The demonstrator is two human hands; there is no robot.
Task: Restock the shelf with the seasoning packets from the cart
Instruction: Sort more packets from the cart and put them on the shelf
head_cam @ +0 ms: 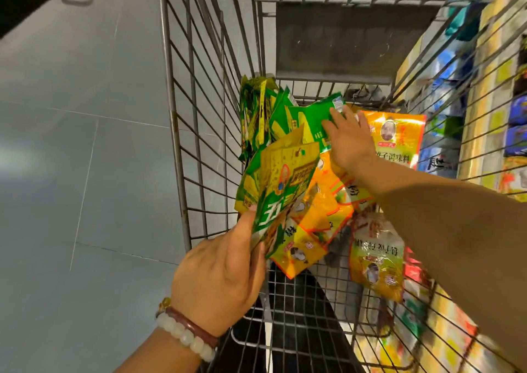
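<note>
seasoning packets (322,201) heaped loose on cart (182,150) floor, green ones propped at far-left corner | left hand (219,284) grips a fanned bunch, likely gathered for one trip | right hand (346,137) flat, fingers spread on green packet (312,122) | wire walls close; way out is upward | shelf (490,110) just right

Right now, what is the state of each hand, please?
Left hand: grips a stack of green and yellow packets.
Right hand: open, fingers extended onto a green packet in the cart.
</note>
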